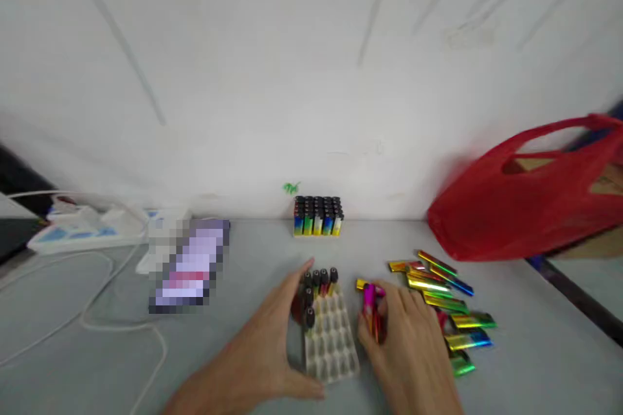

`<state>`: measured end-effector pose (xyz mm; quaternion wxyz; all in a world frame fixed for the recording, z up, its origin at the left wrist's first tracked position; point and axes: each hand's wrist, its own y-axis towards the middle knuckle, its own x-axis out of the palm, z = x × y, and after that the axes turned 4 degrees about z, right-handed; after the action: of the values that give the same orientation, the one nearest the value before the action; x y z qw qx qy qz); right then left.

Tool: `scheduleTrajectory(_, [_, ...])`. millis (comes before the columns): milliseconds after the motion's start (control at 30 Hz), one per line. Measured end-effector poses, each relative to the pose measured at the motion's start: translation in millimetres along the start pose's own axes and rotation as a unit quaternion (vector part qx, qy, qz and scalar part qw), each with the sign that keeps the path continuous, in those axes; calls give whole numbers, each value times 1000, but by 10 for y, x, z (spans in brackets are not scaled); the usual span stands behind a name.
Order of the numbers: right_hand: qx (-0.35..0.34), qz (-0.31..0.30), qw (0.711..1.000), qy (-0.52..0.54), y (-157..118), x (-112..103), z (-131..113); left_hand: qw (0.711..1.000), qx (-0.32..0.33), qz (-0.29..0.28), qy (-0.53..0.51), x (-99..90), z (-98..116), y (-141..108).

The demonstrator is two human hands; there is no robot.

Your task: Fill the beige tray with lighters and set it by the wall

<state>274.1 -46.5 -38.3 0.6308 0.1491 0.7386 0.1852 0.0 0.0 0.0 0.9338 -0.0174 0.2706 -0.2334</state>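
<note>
A white tray (pixel 333 343) with rows of small slots lies in front of me. Several black-topped lighters (pixel 324 277) stand upright along its far row and left side. My left hand (pixel 272 337) curves around the tray's left side, index finger by the far corner and thumb at the near edge. Just right of the tray, my right hand (pixel 406 337) has its fingers closed on a shiny pink-and-red lighter (pixel 368 305). Whether a second one is in the grip is hard to tell. Shiny gold, green and blue lighter-shaped pieces (pixel 457 305) lie scattered beyond that hand.
Against the wall stands a full block of colourful lighters (pixel 318 217). A red plastic bag (pixel 525 194) sits at the back right. To the left are a pixelated phone (pixel 192 266), a white power strip (pixel 87 230) and loose white cables (pixel 121 324).
</note>
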Motion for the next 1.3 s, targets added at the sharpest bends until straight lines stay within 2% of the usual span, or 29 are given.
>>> scheduleTrajectory(167, [23,13,998,-65,63,-74,-247,1000,1,-3,4,-19,-6,14])
scheduleTrajectory(300, [21,0,996,-84,133,-108,-338,1000,5,2,-3,-4,-23,13])
scheduleTrajectory(400, [39,0,999,-17,177,-128,-305,1000,14,5,2,-7,-48,21])
scheduleTrajectory(467, [74,-6,993,96,187,-167,-265,1000,22,7,1,-9,-74,30])
scheduleTrajectory(500, [100,-16,980,170,182,-195,-251,1000,26,7,0,-9,-88,33])
scheduleTrajectory(533, [132,-29,960,247,168,-226,-245,1000,31,6,-1,-8,-101,35])
scheduleTrajectory(600, [214,-46,894,392,118,-286,-262,999,36,4,1,-6,-124,34])
scheduleTrajectory(667, [310,-43,797,517,58,-324,-313,999,39,6,5,-6,-137,28])
scheduleTrajectory(733, [368,-62,683,628,22,-333,-376,999,42,7,5,-8,-141,21])
scheduleTrajectory(800, [369,-110,584,714,35,-327,-431,999,44,4,3,-9,-136,13])
scheduleTrajectory(967, [340,-199,394,830,201,-334,-507,999,37,4,1,-14,-112,9])
scheduleTrajectory(1033, [325,-234,328,856,258,-353,-528,999,33,2,2,-26,-103,18])
scheduleTrajectory(1067, [313,-247,304,865,280,-363,-539,999,33,-3,1,-35,-99,24])
scheduleTrajectory(1133, [298,-270,279,872,309,-377,-560,999,35,-14,2,-54,-91,33])
scheduleTrajectory(1300, [295,-303,258,869,339,-351,-598,999,36,-22,15,-72,-95,29])
